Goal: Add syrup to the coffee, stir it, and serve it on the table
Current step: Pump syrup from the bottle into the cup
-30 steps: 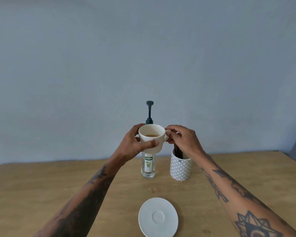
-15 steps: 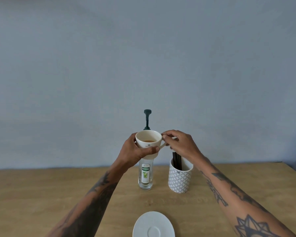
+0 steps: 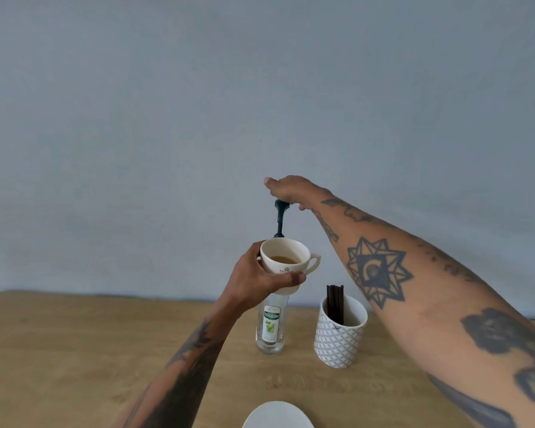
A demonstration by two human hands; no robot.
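My left hand [image 3: 257, 281] grips a white coffee cup [image 3: 286, 262] with brown coffee inside, held in the air in front of the syrup bottle's neck. The clear syrup bottle [image 3: 271, 327] with a green and white label stands on the wooden table [image 3: 74, 350]. Its dark green pump [image 3: 280, 216] rises behind the cup. My right hand [image 3: 289, 188] rests palm down on top of the pump head, fingers spread over it. The cup's handle points right and nothing touches it.
A white patterned holder [image 3: 340, 332] with dark stir sticks [image 3: 335, 301] stands right of the bottle. A white saucer [image 3: 277, 417] lies at the bottom edge of the view. A plain grey wall rises behind the table.
My right hand let go of the cup's handle and rose onto the pump head. My left hand now holds the cup alone, still in front of the bottle.
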